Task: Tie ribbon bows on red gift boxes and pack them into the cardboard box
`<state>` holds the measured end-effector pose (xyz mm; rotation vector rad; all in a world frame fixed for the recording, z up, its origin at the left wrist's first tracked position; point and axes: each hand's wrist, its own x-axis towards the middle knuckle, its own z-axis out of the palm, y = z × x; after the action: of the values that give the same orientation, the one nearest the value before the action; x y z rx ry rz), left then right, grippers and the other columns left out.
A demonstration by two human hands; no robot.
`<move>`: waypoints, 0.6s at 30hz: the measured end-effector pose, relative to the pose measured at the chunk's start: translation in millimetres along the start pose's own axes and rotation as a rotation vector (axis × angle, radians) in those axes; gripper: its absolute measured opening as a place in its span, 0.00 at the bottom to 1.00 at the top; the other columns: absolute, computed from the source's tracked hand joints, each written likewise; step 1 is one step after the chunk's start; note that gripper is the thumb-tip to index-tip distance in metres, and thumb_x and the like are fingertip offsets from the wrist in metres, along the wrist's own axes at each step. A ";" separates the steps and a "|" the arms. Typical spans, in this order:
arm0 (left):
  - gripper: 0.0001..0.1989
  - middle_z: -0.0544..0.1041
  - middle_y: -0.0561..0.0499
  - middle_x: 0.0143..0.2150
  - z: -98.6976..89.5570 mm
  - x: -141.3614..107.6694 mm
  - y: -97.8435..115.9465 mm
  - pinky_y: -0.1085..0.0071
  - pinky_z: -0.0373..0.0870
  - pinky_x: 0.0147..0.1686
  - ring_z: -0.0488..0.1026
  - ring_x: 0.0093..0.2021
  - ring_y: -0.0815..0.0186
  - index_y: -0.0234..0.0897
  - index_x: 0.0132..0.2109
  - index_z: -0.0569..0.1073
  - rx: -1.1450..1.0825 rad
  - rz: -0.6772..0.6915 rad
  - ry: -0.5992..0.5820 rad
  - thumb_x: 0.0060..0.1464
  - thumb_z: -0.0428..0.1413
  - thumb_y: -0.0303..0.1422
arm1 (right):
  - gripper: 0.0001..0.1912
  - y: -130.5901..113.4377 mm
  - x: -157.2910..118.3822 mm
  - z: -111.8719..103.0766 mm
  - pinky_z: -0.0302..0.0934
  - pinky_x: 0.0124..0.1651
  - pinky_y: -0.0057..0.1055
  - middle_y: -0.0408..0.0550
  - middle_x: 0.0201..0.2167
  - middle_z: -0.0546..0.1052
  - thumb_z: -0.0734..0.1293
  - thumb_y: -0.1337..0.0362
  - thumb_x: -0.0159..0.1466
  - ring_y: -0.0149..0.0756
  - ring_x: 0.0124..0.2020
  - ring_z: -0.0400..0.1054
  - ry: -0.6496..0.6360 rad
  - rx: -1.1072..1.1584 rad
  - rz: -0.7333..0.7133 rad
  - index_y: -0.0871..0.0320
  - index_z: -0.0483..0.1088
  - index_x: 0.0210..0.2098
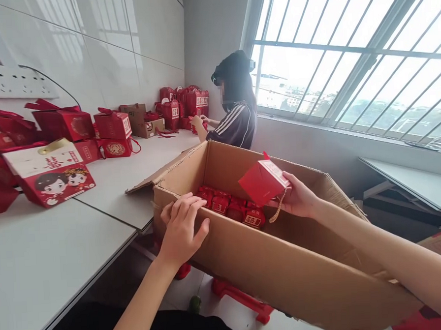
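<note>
A large open cardboard box (269, 251) stands before me, tilted in view. My left hand (185, 226) rests on its near rim, fingers bent over the edge and thumb apart. Inside the box, my right hand (296, 195) grips a red gift box (254, 183) with a white printed face, a small red tip on top and a twisted tan cord hanging down. Several small red gift boxes (234, 211) with gold and white print lie on the bottom at the box's left end. My fingers partly hide the held box's right side.
Red gift boxes (63, 124) and a printed white-and-red one (58, 178) sit on the white table (106, 176) at left. A co-worker (235, 105) handles red items at its far end. A red stool (242, 297) shows below the box; a barred window (348, 64) is at right.
</note>
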<state>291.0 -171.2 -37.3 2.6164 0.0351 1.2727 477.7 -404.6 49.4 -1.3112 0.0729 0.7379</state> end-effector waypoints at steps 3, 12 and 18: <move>0.11 0.75 0.45 0.44 12.1 -6.1 -4.9 0.57 0.55 0.52 0.68 0.52 0.55 0.39 0.46 0.68 -0.016 0.014 0.136 0.56 0.47 0.31 | 0.18 8.6 7.7 -3.3 0.72 0.32 0.31 0.48 0.31 0.77 0.57 0.49 0.65 0.36 0.35 0.74 -0.027 0.054 0.110 0.57 0.67 0.41; 0.14 0.74 0.44 0.41 28.7 -12.6 -10.8 0.56 0.55 0.52 0.68 0.50 0.53 0.39 0.47 0.69 -0.054 0.063 0.288 0.53 0.49 0.33 | 0.19 16.2 17.9 -17.5 0.71 0.38 0.35 0.46 0.32 0.77 0.57 0.47 0.63 0.35 0.32 0.74 -0.095 -0.109 0.119 0.56 0.66 0.40; 0.14 0.74 0.44 0.41 29.2 -11.6 -9.8 0.55 0.55 0.52 0.68 0.49 0.53 0.39 0.47 0.69 -0.063 0.060 0.286 0.53 0.48 0.34 | 0.43 -2.7 46.8 -75.8 0.66 0.51 0.43 0.53 0.51 0.71 0.74 0.61 0.46 0.48 0.51 0.68 0.075 -1.008 -0.140 0.56 0.56 0.59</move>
<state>307.4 -168.9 -65.8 2.3794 -0.0346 1.6311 541.9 -451.3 8.9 -2.2715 -0.3753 0.6106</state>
